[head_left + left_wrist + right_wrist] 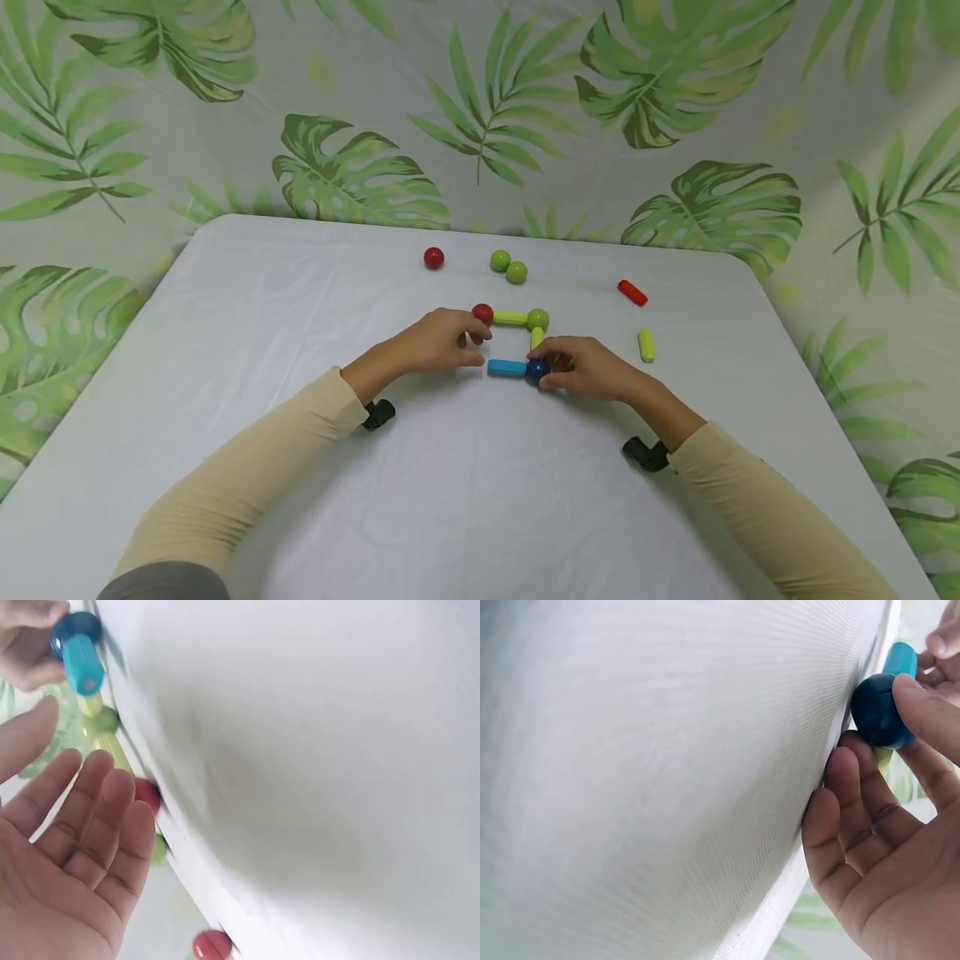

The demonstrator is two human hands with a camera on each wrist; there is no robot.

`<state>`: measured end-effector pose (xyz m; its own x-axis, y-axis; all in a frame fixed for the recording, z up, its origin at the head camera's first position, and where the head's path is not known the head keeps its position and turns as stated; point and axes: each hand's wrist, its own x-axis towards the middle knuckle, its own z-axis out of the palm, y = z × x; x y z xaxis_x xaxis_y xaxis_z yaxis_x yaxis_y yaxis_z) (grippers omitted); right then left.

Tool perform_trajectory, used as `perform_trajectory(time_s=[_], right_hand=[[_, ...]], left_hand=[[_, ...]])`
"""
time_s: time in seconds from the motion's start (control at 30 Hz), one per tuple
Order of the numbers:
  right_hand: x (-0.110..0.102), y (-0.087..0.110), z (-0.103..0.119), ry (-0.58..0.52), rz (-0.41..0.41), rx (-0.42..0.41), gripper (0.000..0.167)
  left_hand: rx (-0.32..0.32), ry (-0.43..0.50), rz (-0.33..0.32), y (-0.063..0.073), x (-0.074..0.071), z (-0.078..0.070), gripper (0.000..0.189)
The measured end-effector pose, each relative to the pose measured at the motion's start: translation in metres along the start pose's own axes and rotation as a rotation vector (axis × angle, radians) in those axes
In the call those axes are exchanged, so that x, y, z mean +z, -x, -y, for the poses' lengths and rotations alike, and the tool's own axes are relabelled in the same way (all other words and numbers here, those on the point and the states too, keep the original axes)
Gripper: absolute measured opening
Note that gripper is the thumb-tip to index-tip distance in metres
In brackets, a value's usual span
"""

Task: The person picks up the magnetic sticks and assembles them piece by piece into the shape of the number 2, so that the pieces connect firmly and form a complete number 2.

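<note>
A C-shaped chain of balls and rods lies on the table: a red ball (482, 314), a yellow-green rod (511, 318), a green ball (537, 319), a second yellow-green rod (537, 337), a dark blue ball (537, 371) and a light blue rod (506, 368). My right hand (588, 367) pinches the dark blue ball between thumb and fingers; its other fingertips rest at the cloth in the right wrist view. Beside the light blue rod's free end, my left hand (442, 340) holds nothing, its fingers loosely spread and overlapping the red ball's edge in the head view.
Behind the chain lie a loose red ball (433, 258) and two green balls (507, 267) side by side. A red rod (632, 292) and a yellow-green rod (647, 345) are to the right. The white-covered table (450, 500) meets a leaf-patterned cloth (360, 175) at the back.
</note>
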<state>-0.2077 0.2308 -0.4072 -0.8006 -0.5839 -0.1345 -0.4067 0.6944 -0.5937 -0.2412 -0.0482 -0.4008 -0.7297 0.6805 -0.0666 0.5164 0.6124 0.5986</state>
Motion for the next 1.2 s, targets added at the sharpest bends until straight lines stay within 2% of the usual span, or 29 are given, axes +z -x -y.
perform_trajectory(time_s=[0.2,0.33,0.47,0.6,0.77,0.87,1.0,1.1,1.2], right_hand=[[-0.002,0.000,0.000,0.007,-0.001,0.000,0.039],[-0.001,-0.001,-0.001,0.003,-0.003,-0.016,0.040],[-0.001,-0.001,-0.001,0.003,-0.004,-0.022,0.040],[-0.001,-0.001,-0.001,0.005,-0.004,-0.021,0.039],[-0.001,-0.001,-0.001,0.004,0.000,-0.018,0.040],[0.000,-0.001,-0.001,0.002,-0.002,-0.018,0.040],[0.001,-0.002,-0.002,-0.002,-0.008,-0.014,0.039],[0.001,-0.001,-0.003,-0.014,-0.001,0.001,0.039],[0.001,0.000,-0.002,-0.015,0.009,0.006,0.039]], left_hand=[[-0.018,-0.012,-0.031,0.005,-0.012,0.011,0.036],[0.008,-0.037,-0.093,0.006,-0.020,0.024,0.034],[0.026,-0.063,-0.178,0.003,-0.033,0.039,0.035],[-0.029,-0.088,-0.275,0.000,-0.050,0.055,0.039],[-0.157,-0.088,-0.349,-0.004,-0.060,0.076,0.047],[-0.231,-0.063,-0.372,-0.007,-0.062,0.086,0.054],[-0.304,0.019,-0.397,-0.011,-0.065,0.095,0.061],[-0.339,0.073,-0.409,-0.013,-0.066,0.100,0.065],[-0.344,0.085,-0.412,-0.017,-0.068,0.100,0.067]])
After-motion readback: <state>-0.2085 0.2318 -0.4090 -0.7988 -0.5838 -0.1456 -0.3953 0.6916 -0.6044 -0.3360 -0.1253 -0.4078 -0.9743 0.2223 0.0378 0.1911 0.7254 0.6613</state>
